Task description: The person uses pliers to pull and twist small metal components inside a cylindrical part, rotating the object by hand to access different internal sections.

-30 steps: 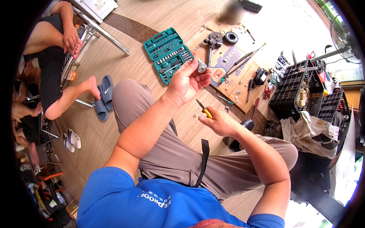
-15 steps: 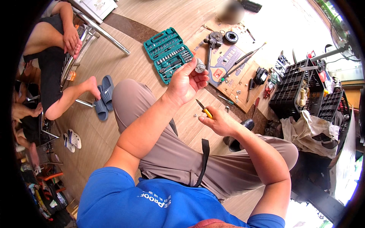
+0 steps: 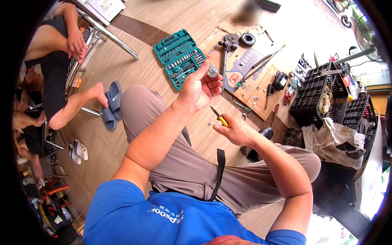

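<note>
My left hand [image 3: 197,89] holds a small silvery round metal part [image 3: 212,71] up between thumb and fingers, its round end turned toward me. Lower and to the right, my right hand [image 3: 233,130] grips a yellow-handled tool [image 3: 222,121] with a dark pointed tip, which is apart from the metal part. Beyond my left hand, an open teal socket case [image 3: 175,53] lies on the floor. A cardboard sheet [image 3: 261,98] carries a dark metal assembly [image 3: 230,43], a black ring part [image 3: 248,39], long rods, small loose parts and tools.
Black plastic crates [image 3: 310,94] with a cloth [image 3: 334,143] stand at right, near a fan [image 3: 361,30]. At left, a seated person [image 3: 63,38] with bare feet is beside a metal-framed chair [image 3: 118,41], grey slippers [image 3: 114,102] and white clogs [image 3: 80,150].
My left hand has shifted slightly left and turned the metal part so its end faces more toward me. My right hand and the tool stay almost still.
</note>
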`<state>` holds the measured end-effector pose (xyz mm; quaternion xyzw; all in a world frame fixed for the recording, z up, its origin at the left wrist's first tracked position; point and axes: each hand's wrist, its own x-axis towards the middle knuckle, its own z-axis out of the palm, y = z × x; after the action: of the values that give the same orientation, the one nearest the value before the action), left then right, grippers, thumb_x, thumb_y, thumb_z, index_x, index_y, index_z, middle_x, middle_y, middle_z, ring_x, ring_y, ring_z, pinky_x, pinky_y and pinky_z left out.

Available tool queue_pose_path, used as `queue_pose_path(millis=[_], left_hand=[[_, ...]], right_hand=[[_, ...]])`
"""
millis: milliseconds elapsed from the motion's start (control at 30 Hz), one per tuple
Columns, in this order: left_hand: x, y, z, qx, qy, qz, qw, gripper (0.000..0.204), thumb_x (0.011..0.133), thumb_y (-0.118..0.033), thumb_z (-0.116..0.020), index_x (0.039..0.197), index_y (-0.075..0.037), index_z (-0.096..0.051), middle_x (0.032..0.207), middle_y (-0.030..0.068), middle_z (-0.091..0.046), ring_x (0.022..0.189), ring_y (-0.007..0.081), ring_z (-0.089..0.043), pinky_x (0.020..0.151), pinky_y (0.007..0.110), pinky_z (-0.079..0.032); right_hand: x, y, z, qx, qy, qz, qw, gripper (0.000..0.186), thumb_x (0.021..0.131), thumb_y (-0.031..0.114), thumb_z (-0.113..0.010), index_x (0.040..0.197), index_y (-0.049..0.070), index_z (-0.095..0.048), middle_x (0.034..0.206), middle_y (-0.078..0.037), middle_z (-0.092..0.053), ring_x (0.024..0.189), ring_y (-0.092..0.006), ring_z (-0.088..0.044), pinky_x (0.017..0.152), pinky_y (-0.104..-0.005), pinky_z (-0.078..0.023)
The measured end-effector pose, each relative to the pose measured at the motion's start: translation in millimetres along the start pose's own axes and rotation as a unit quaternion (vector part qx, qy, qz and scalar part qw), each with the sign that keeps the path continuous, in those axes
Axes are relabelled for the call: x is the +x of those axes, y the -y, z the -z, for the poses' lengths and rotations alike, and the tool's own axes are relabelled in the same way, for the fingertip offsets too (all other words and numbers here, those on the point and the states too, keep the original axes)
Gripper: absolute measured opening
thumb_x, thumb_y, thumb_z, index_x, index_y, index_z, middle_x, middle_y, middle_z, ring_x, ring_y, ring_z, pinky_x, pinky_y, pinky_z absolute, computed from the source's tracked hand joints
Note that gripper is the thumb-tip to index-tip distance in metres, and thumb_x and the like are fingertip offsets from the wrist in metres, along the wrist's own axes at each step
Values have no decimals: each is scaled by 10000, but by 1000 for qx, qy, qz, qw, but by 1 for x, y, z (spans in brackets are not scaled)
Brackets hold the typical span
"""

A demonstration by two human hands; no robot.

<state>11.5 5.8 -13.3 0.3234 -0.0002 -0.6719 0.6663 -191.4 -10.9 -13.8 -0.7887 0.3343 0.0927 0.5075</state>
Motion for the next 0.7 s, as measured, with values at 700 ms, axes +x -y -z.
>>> queue_pose_path(millis=[700], left_hand=[[-2,4,-8,76,50,-42,995,341,918,-449,-659,858,-127,-564,678,21,-589,546,129,-560,497,251,-431]], right_hand=[[-6,14,38,-125,-296,65,945,508,873,237,-672,1265,-19,-474,1109,-239,-579,1065,-401,-561,927,-464,-453]])
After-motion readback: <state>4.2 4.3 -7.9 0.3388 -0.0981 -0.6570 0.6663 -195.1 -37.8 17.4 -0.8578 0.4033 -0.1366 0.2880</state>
